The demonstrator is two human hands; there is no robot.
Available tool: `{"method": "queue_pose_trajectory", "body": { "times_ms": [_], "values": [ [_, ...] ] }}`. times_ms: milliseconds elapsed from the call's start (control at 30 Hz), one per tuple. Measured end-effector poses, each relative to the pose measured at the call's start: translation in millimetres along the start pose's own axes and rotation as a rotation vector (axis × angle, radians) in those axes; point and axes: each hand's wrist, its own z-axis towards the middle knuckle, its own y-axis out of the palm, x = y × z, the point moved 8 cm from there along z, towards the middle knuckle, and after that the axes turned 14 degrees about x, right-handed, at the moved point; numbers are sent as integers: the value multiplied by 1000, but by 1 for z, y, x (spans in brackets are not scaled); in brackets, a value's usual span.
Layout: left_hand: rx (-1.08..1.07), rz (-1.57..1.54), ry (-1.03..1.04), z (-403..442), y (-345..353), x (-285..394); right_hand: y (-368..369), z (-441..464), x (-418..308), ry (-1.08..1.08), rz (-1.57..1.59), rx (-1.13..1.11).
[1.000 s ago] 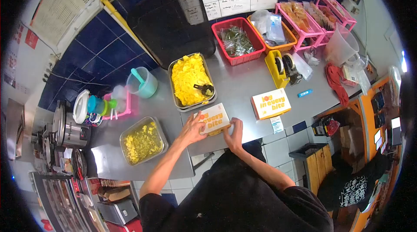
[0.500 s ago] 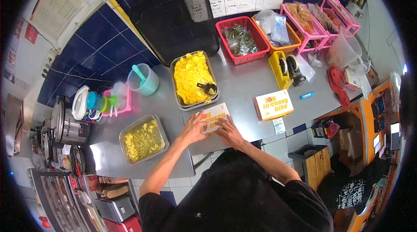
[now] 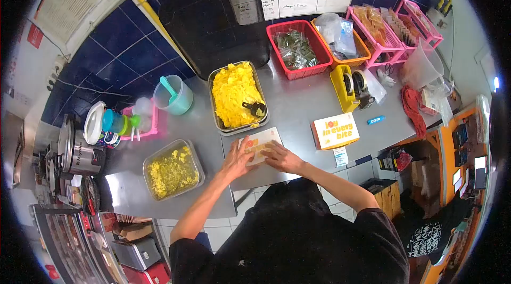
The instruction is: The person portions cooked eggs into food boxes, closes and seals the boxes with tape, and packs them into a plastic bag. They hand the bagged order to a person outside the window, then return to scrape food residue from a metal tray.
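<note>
A white cardboard food box (image 3: 268, 137) with orange lettering lies at the table's near edge, partly covered by my hands. My left hand (image 3: 235, 161) grips its left side, fingers reaching over the lid. On the near right part of the box, my right hand (image 3: 286, 159) presses with bent fingers. Just beyond stands a metal tray (image 3: 223, 129) heaped with yellow scrambled egg (image 3: 234, 92), a black scoop (image 3: 255, 107) resting in it. To the right, a second lettered box (image 3: 336, 130) sits closed. Left of my hands is a clear tub (image 3: 200, 177) with yellow-green food (image 3: 171, 173).
A tape dispenser (image 3: 343, 89), a blue marker (image 3: 376, 120) and a red cloth (image 3: 412, 109) lie to the right. Red (image 3: 301, 73) and orange baskets hold packets at the back. A tub (image 3: 180, 104) with a turquoise scoop stands left. A person's dark shirt (image 3: 434, 236) shows lower right.
My right hand has shifted slightly, its fingers now lying flatter over the box's near side. The box appears lower and flatter on the table. The view has tilted a little.
</note>
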Motion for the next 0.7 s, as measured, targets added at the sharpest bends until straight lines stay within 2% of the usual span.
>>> {"method": "queue_pose_trajectory", "body": {
  "times_ms": [67,133,233,300,367,500,567,600,633,700],
  "values": [
    [2,-23,-20,-1,-7,5,-10,3,-4,2,-10,12],
    [0,-49,-36,-5,-4,13,-11,-3,-1,177,-8,-72],
    [-28,-104,-62,-4,6,29,-25,-13,-5,171,119,-86],
    [-49,-141,-41,5,7,42,-23,-15,7,213,82,-137],
    [-126,-61,-60,12,9,44,-18,-9,11,213,61,-314],
    [-100,-107,-67,16,3,50,-15,-7,20,182,11,-410],
    [-69,-161,-186,35,-13,55,-19,-6,21,224,33,-396],
    [68,-175,-161,58,-36,73,-13,-10,26,223,19,-378],
    [70,-164,-143,83,-33,89,3,-22,33,231,40,-362],
    [418,-447,-233,136,-46,124,18,-39,29,235,63,-338]
  ]
}}
